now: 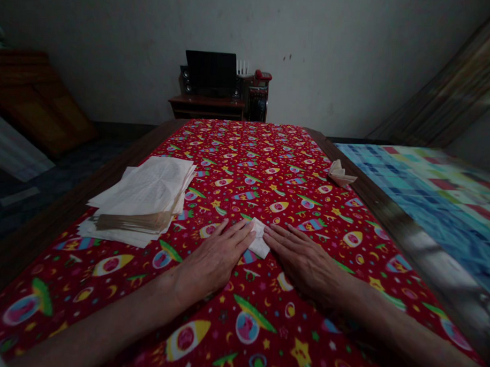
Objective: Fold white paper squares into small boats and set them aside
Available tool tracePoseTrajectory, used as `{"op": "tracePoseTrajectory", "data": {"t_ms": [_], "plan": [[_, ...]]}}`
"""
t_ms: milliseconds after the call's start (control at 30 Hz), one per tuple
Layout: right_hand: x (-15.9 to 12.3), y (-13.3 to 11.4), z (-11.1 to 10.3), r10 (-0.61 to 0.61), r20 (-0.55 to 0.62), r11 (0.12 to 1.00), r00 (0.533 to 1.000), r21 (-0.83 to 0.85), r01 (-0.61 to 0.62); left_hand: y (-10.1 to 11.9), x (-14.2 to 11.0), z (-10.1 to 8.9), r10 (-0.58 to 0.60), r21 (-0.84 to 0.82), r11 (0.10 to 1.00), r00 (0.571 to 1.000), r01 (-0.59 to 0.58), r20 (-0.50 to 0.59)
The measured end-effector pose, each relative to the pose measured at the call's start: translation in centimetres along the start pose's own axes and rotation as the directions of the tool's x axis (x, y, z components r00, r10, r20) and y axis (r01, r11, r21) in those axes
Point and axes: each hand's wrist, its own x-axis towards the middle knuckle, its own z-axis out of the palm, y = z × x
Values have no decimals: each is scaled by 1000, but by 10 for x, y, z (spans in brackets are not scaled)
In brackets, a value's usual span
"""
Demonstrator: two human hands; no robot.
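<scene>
A small folded piece of white paper (259, 238) lies flat on the red patterned cloth (253, 176). My left hand (216, 253) rests with its fingers stretched out, the fingertips touching the paper's left edge. From the other side, my right hand (307, 256) lies flat with straight fingers, its tips on the right edge. The fingertips cover both sides of the paper. Left of my left hand sits a stack of printed sheets (148, 188), loosely piled with uneven edges.
A folded paper shape (340, 174) stands near the table's right edge. Beyond the wooden table border (365, 193) is a bed with a checked cover (401, 183). A monitor (211, 72) with speakers stands by the far wall. A wooden cabinet (34, 98) is at the left.
</scene>
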Motion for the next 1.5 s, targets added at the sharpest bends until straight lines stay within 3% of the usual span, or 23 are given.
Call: {"op": "tracePoseTrajectory", "data": {"t_ms": [167, 467, 600, 700, 800, 933, 1033, 1133, 1333, 1433, 1500], "plan": [[-8, 1, -1, 28, -56, 999, 998, -35, -30, 0, -13, -5, -21, 41, 999, 1000, 21, 5], [-6, 0, -2, 11, -65, 998, 998, -57, -15, -3, -30, -1, -24, 80, 996, 994, 33, -107], [15, -4, -12, 12, -122, 998, 992, -54, -19, -7, -23, -3, -25, -40, 999, 983, 18, -180], [34, -8, -11, -4, -143, 987, 990, -159, -19, -10, -11, -10, -127, -150, 984, 968, 96, -216], [46, -13, -6, -27, -146, 959, 989, -283, -16, -12, 3, -15, -260, -128, 964, 934, 235, -245], [48, -17, 0, -23, -182, 943, 983, -331, -39, -11, 17, -12, -284, -108, 957, 940, 268, -187], [45, -18, -1, 24, -206, 949, 978, -304, -87, -8, 24, -9, -319, -126, 945, 933, 300, -166], [45, -20, -2, 68, -208, 951, 976, -282, -127, -5, 29, -10, -382, -249, 905, 916, 344, -125], [46, -28, -5, 187, -184, 961, 965, -170, -219, -2, 38, -20, -446, -617, 708, 895, 345, -11], [45, -28, -8, 250, -220, 966, 943, -11, -258, -1, 39, -21, -409, -747, 615, 912, 253, -28], [45, -24, -13, 347, -264, 933, 900, 198, -301, -2, 39, -19, -428, -750, 630, 896, 202, -119]]}}
